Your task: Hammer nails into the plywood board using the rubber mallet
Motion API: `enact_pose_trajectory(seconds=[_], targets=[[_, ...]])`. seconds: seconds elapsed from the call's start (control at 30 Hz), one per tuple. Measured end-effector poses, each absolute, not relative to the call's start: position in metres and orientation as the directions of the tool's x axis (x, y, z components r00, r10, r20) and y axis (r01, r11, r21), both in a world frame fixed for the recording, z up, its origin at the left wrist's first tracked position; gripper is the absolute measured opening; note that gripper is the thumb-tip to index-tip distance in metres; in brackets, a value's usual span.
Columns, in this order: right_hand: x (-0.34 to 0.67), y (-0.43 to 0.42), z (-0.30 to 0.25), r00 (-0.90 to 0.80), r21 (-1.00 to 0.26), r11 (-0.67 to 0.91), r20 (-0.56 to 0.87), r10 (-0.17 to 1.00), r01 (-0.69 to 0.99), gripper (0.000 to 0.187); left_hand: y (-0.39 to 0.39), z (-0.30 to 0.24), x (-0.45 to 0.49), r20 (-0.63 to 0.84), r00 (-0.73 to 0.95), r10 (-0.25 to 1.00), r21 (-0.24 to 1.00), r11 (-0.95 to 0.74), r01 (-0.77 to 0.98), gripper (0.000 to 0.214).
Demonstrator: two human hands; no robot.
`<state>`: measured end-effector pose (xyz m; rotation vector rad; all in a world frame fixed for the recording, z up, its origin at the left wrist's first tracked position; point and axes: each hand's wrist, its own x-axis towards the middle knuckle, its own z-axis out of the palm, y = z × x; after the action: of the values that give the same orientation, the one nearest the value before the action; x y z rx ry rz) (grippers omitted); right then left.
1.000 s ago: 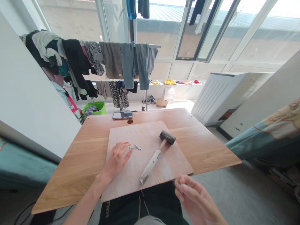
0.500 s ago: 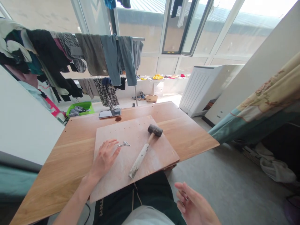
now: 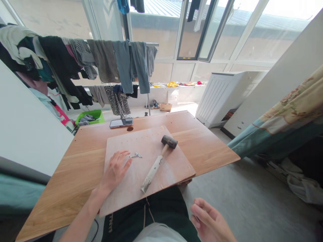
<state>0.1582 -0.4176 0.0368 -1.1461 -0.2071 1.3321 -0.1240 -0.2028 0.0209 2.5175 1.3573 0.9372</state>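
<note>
My left hand (image 3: 115, 171) lies on a pale thin board (image 3: 130, 195), fingers spread out. Just beyond its fingertips is a small pile of shiny metal fasteners (image 3: 136, 155), nails or screws by the look of them. A mallet (image 3: 154, 171) with a black head and a worn, white-painted handle lies slanted across the board, its head toward the far right. My right hand (image 3: 212, 220) hovers off the board at lower right, beside my leg. Its fingers are curled together, and whatever is between them is too small or hidden to name.
Under the board is a wooden tabletop (image 3: 212, 148). A phone (image 3: 121, 123) lies at its far edge beside a round hole. Beyond stand a laundry rack with hanging clothes (image 3: 104, 64), a green basin (image 3: 102, 116) and a white cabinet (image 3: 214, 97). A curtain (image 3: 277, 116) hangs on the right.
The whole view has shifted slightly right and down. The right hand's fingers have drawn a bit closer together. My left hand, the mallet and the metal fasteners keep their places on the board.
</note>
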Motion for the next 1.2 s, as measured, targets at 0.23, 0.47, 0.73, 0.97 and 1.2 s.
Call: enact_pose_trajectory(seconds=[0.23,0.47,0.73,0.97,1.2], targets=[[0.179,-0.413,0.004,0.313,-0.730,-0.227,-0.523,0.792,-0.645,0.043,-0.204,0.022,-0.121,0.453,0.412,0.790,0.356,-0.584,0.729,0.028],[0.201,-0.393,0.024,0.426,-0.981,-0.188,-0.153,0.892,0.041,0.050,-0.261,0.032,-0.123,0.319,0.610,0.725,0.103,-0.666,0.739,0.049],[0.225,-0.339,-0.012,0.233,-0.491,-0.032,0.355,0.905,0.871,0.068,-0.312,0.025,-0.145,0.260,0.586,0.767,0.077,-0.621,0.780,0.066],[0.182,-0.344,0.001,0.189,-0.635,-0.003,0.225,0.956,0.772,0.065,-0.299,0.023,-0.164,0.342,0.454,0.823,0.051,-0.499,0.865,0.058],[0.133,-0.324,0.028,0.011,-0.938,-0.041,-0.040,0.999,0.345,0.057,-0.281,0.014,-0.251,0.420,0.292,0.859,0.049,-0.342,0.938,0.049]])
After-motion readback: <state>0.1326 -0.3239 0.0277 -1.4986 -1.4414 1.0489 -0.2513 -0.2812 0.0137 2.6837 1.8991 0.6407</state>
